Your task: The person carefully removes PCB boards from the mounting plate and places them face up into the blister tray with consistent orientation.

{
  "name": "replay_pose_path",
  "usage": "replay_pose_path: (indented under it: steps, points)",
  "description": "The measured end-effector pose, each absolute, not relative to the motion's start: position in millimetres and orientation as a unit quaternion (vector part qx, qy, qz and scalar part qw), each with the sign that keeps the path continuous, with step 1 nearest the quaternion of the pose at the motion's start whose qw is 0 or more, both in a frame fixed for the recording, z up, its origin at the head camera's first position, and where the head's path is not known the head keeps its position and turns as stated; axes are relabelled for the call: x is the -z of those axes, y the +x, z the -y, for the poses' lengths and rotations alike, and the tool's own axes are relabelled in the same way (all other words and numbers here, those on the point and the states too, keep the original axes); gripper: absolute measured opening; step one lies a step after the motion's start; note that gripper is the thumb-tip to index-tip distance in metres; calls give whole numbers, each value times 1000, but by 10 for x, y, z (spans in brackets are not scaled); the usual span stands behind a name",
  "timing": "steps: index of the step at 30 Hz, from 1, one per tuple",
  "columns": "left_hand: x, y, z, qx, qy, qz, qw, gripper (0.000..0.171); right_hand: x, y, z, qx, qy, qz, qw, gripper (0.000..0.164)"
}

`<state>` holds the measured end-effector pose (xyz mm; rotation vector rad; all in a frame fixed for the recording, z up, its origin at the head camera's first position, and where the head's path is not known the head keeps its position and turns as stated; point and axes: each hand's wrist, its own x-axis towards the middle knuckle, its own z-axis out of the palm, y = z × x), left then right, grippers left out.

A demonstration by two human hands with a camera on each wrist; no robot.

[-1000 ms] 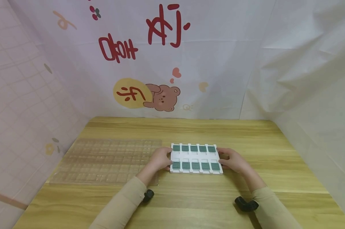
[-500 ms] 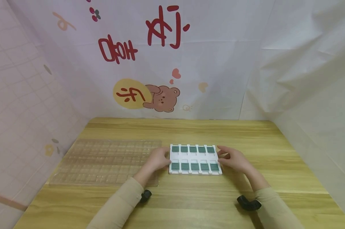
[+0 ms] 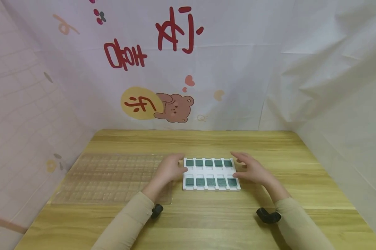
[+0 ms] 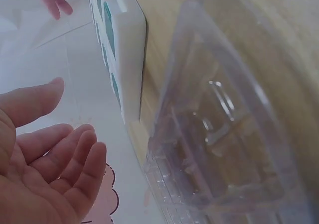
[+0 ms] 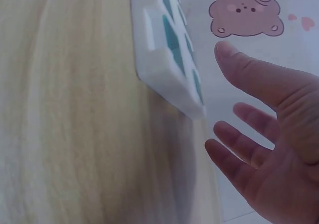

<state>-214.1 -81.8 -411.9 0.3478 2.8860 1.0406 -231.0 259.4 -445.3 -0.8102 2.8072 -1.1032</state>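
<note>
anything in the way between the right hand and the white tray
Nothing visible: only a gap of air separates the right hand from the white tray. The clear plastic tray lies past its other end, by the left hand.

right hand (image 5: 284, 167), fingers parted | beside white tray (image 5: 167, 79) with green squares (image 5: 171, 34) | wood tabletop (image 5: 75, 109) | printed bear (image 5: 246, 17)
</note>
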Motion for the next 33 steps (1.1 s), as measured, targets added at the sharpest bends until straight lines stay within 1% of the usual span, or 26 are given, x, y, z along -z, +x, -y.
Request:
replay_pose_path:
  steps: [3,11,19,24,33]
  points:
    - [4104,-2151,801,-329,122,-936,25,56,4483,-2335,-2577,362,-252,-897,18,84]
    - [4087,-2193,759,-299,144,-943,35,56,4508,-2379,-2535,379,-221,-897,63,89]
    - [4078,-2254,740,-281,150,-947,40,56,4520,-2427,-2525,394,-209,-891,80,91]
    - [4077,-2296,730,-269,147,-951,46,55,4531,-2445,-2516,389,-200,-895,87,90]
    - [4100,-2330,723,-254,154,-953,50,55,4518,-2465,-2478,388,-190,-897,99,80]
